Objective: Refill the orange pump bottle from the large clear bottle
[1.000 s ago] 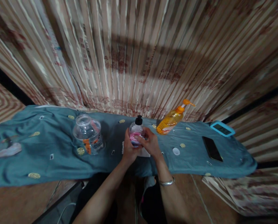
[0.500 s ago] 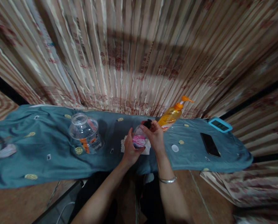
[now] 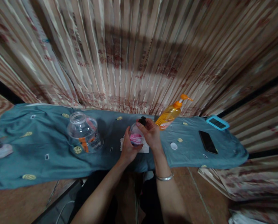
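A small clear bottle [image 3: 136, 137] with a pink label and a black top [image 3: 142, 120] is held upright, slightly tilted, between my hands. My left hand [image 3: 129, 148] wraps round its lower body. At the neck, the fingers of my right hand [image 3: 151, 132] are closed on the black top; its exact shape is partly covered by them. Beneath the bottle lies a piece of white paper [image 3: 145, 149] on the cloth.
A large clear jar [image 3: 84, 132] stands left on the teal cloth [image 3: 111, 165]. Right of my hands are an orange pump bottle [image 3: 169, 115], a white round cap [image 3: 173, 146], a black phone [image 3: 208, 142] and a blue-framed digital clock [image 3: 217, 123]. A striped curtain [image 3: 129, 56] hangs behind.
The view has shifted slightly. Both hands and the small bottle sit a little further left in the picture, with my right hand still on the black top.
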`<state>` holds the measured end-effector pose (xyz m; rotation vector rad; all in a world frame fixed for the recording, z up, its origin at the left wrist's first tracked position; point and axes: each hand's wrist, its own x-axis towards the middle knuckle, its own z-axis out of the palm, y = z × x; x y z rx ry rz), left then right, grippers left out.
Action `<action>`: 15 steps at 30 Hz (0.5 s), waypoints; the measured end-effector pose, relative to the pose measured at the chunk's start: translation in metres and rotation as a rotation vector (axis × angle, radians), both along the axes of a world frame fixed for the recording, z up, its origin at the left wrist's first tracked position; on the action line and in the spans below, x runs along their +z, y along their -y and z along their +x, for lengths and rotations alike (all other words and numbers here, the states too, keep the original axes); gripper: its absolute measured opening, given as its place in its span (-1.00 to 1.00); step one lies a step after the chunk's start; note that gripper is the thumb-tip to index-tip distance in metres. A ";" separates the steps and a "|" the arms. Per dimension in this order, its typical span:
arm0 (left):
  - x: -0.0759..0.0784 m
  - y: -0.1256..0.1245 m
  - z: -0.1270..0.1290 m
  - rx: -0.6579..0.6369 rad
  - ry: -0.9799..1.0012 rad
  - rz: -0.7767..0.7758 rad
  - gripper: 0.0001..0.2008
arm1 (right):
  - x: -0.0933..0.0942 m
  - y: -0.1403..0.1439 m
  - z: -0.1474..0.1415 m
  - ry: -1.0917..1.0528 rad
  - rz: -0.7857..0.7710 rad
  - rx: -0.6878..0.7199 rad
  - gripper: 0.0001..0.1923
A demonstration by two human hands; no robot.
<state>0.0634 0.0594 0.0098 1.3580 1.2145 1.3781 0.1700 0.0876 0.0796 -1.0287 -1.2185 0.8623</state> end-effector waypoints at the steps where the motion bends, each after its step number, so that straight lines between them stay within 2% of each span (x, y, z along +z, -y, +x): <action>1: 0.001 0.000 -0.001 -0.003 0.000 -0.002 -0.02 | 0.001 0.001 0.000 0.018 0.008 0.014 -0.69; 5: 0.006 -0.001 -0.003 -0.011 0.003 -0.016 -0.01 | 0.006 0.006 0.000 0.047 0.043 0.049 -0.68; 10: 0.010 -0.002 -0.003 -0.033 0.014 -0.016 0.00 | 0.004 0.005 -0.004 -0.028 0.080 -0.046 -0.46; 13: 0.010 -0.001 -0.003 -0.027 -0.006 0.003 0.00 | 0.002 0.002 -0.005 -0.068 0.065 -0.073 -0.51; 15: 0.009 -0.002 -0.003 -0.018 -0.010 0.009 0.00 | 0.002 0.002 -0.004 -0.073 0.057 -0.036 -0.57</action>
